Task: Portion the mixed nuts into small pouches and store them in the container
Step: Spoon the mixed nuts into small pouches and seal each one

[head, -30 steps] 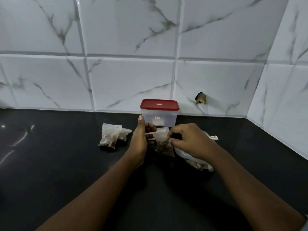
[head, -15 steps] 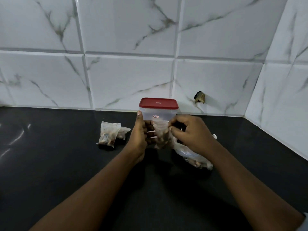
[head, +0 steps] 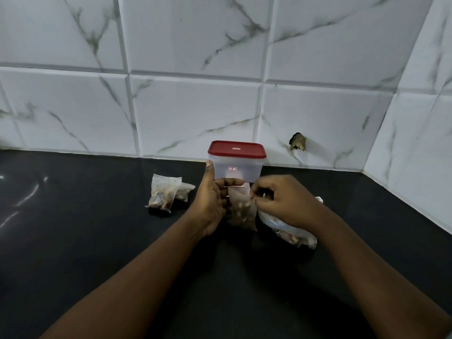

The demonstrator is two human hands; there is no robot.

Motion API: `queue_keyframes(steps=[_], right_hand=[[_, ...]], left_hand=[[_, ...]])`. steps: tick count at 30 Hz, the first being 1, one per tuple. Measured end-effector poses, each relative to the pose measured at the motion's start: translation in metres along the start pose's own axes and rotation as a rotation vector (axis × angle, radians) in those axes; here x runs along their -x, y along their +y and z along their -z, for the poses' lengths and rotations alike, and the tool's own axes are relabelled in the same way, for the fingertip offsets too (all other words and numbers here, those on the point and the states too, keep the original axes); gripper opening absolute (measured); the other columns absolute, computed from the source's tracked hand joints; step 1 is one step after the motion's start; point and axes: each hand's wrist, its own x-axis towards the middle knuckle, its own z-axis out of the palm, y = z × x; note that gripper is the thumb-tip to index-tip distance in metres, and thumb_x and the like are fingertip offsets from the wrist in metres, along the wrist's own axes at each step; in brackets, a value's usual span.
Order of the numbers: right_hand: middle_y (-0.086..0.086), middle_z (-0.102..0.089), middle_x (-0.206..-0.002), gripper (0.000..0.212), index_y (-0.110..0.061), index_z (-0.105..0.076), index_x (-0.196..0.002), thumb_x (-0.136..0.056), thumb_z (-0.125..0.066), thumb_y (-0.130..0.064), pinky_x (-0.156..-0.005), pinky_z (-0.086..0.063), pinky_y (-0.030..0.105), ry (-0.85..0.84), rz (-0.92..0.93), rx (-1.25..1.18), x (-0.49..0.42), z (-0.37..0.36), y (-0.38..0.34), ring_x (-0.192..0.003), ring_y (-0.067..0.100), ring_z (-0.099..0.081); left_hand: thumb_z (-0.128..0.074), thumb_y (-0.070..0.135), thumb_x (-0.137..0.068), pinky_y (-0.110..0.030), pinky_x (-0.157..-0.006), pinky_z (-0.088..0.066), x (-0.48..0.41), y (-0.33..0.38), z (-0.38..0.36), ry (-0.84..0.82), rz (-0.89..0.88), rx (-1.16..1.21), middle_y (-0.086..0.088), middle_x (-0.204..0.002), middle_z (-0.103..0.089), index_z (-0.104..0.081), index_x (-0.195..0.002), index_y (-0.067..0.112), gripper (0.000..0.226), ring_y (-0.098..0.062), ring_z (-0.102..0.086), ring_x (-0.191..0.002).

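Pouch: we see it held upright between both hands, just in front of the container, with nuts filling its lower half. We cannot tell whether its foot rests on the tabletop.
Left grip: fingers curled round the pouch's upper left edge, thumb raised beside the container wall.
Right grip: fingertips drawn together at the pouch's upper right edge, apparently pinching it. This hand is blurred.
Container: it stands against the tiled wall, red lid on.
Nut bag: it lies under the right wrist.
Filled pouches: two lie left of the left grip.
Step in hand: we judge that the mouth is being closed.
Risk, spill: if the pouch tilts or either pinch slips before the mouth closes, nuts will scatter.
Risk, poor seal: a nut caught in the mouth would hold it open.
Risk, drag: the right wrist could pull the nut bag along.
Risk, storage: the lid is on, so one grip must be freed first.
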Motion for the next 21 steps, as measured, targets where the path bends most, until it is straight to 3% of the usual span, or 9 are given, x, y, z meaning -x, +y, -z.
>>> queue_keyframes(steps=[1, 3, 6, 8, 10, 12, 14, 17, 21], right_hand=[[-0.009, -0.073, -0.085, 0.011, -0.022, -0.078, -0.094, -0.09, -0.07, -0.015, -0.068, -0.048, 0.021, -0.046, 0.001, 0.027, 0.001, -0.002, 0.001, -0.077, 0.003, -0.065], [-0.009, -0.074, -0.086, 0.013, -0.023, -0.078, -0.094, -0.091, -0.071, -0.013, -0.071, -0.052, 0.021, 0.035, -0.015, -0.061, 0.001, -0.004, 0.003, -0.079, 0.004, -0.068], [-0.008, -0.075, -0.084, 0.016, -0.023, -0.077, -0.094, -0.092, -0.071, -0.009, -0.069, -0.057, 0.022, 0.235, -0.1, -0.273, -0.002, -0.004, 0.002, -0.075, 0.009, -0.071], [-0.003, -0.074, -0.085, 0.019, -0.025, -0.075, -0.097, -0.093, -0.07, -0.007, -0.068, -0.058, 0.028, 0.306, -0.147, -0.344, -0.004, -0.003, 0.003, -0.074, 0.017, -0.071], [0.003, -0.071, -0.083, 0.021, -0.025, -0.071, -0.1, -0.093, -0.069, -0.006, -0.064, -0.056, 0.033, 0.329, -0.165, -0.389, -0.004, -0.001, 0.003, -0.068, 0.021, -0.066], [0.009, -0.065, -0.079, 0.022, -0.025, -0.068, -0.102, -0.093, -0.066, -0.005, -0.058, -0.053, 0.035, 0.328, -0.189, -0.44, -0.004, 0.0, 0.004, -0.062, 0.021, -0.058], [0.009, -0.062, -0.075, 0.022, -0.025, -0.066, -0.105, -0.094, -0.065, -0.006, -0.054, -0.049, 0.036, 0.324, -0.22, -0.514, -0.006, 0.002, 0.005, -0.061, 0.023, -0.053], [0.003, -0.065, -0.079, 0.023, -0.027, -0.064, -0.113, -0.097, -0.069, -0.012, -0.058, -0.05, 0.035, 0.254, -0.272, -0.648, -0.007, 0.0, 0.004, -0.066, 0.02, -0.059], [0.008, -0.075, -0.104, 0.037, -0.022, -0.062, -0.123, -0.092, -0.08, -0.014, -0.073, -0.058, 0.031, 0.119, -0.296, -0.772, -0.005, -0.005, 0.002, -0.085, 0.014, -0.072]], left_hand=[[-0.021, 0.087, -0.091, -0.055, -0.105, -0.048, 0.001, 0.0, -0.001, -0.026, 0.007, -0.004, -0.028, -0.121, -0.071, -0.07, -0.124, 0.0, 0.105, -0.042, -0.068, -0.111], [-0.023, 0.091, -0.086, -0.057, -0.107, -0.048, 0.003, -0.001, -0.001, -0.094, 0.017, -0.01, -0.026, -0.121, -0.072, -0.07, -0.126, -0.001, 0.11, -0.041, -0.07, -0.109], [-0.03, 0.092, -0.081, -0.042, -0.079, -0.06, 0.009, 0.002, -0.006, -0.222, -0.007, 0.026, -0.018, -0.1, -0.072, -0.069, -0.126, -0.001, 0.111, -0.025, -0.07, -0.08], [-0.042, 0.081, -0.085, -0.036, -0.069, -0.06, 0.014, 0.004, -0.014, -0.254, -0.038, 0.05, -0.011, -0.086, -0.07, -0.069, -0.12, -0.001, 0.094, -0.018, -0.067, -0.068], [-0.061, 0.056, -0.092, -0.047, -0.076, -0.064, 0.017, 0.004, -0.021, -0.268, -0.078, 0.034, -0.011, -0.08, -0.066, -0.07, -0.108, -0.002, 0.061, -0.021, -0.063, -0.067], [-0.07, 0.03, -0.094, -0.058, -0.086, -0.062, 0.018, 0.002, -0.024, -0.246, -0.12, 0.016, -0.017, -0.084, -0.066, -0.07, -0.108, -0.009, 0.042, -0.027, -0.064, -0.075], [-0.069, 0.019, -0.094, -0.052, -0.08, -0.064, 0.018, 0.002, -0.023, -0.21, -0.119, 0.033, -0.021, -0.092, -0.069, -0.071, -0.109, -0.01, 0.032, -0.03, -0.07, -0.08], [-0.066, 0.016, -0.096, -0.039, -0.068, -0.064, 0.019, 0.003, -0.021, -0.189, -0.107, 0.059, -0.018, -0.097, -0.076, -0.076, -0.105, 0.001, 0.02, -0.025, -0.075, -0.081], [-0.071, 0.021, -0.087, -0.038, -0.065, -0.063, 0.016, 0.003, -0.018, -0.161, -0.098, 0.077, -0.018, -0.093, -0.075, -0.077, -0.104, 0.003, 0.025, -0.025, -0.074, -0.076]])
